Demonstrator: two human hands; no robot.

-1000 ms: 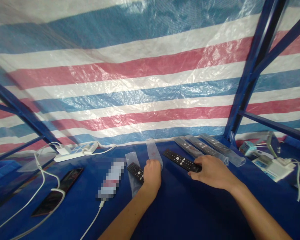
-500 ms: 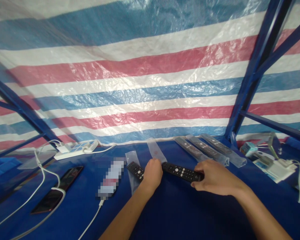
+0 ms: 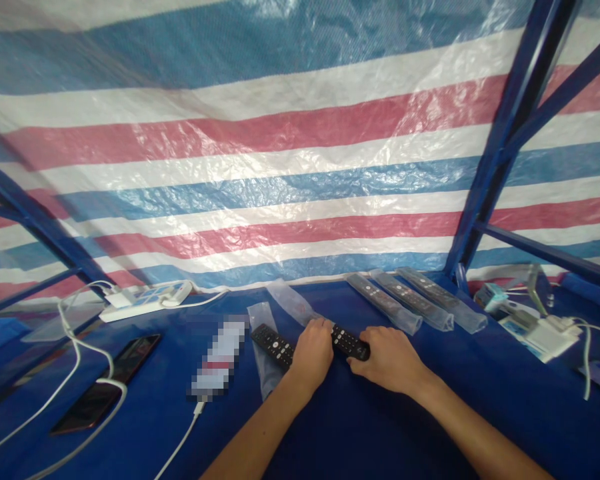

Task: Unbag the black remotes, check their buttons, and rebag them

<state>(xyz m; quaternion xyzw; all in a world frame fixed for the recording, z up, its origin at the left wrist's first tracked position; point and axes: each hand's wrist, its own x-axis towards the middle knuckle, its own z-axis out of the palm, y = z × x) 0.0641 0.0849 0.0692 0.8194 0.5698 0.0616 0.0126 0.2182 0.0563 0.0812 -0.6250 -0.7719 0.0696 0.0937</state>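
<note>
My right hand (image 3: 387, 357) grips the near end of a black remote (image 3: 349, 342) and holds it low over the blue table (image 3: 360, 420). My left hand (image 3: 313, 350) is closed on the mouth of a clear plastic sleeve (image 3: 291, 302), and the remote's far end meets it there. A second black remote (image 3: 274, 345) lies on another clear sleeve (image 3: 263, 353) just left of my left hand.
Three bagged remotes (image 3: 413, 301) lie in a row at the back right. A white power strip (image 3: 143, 300), white cables (image 3: 75, 347), two dark phones (image 3: 105, 383) and a blurred-out item (image 3: 215, 363) lie at left. Chargers (image 3: 535, 330) sit at right. A striped tarp (image 3: 280, 167) stands behind.
My right hand has carried the remote leftward, and its far end has reached the sleeve held by my left hand. The sleeve has swung to point back-left.
</note>
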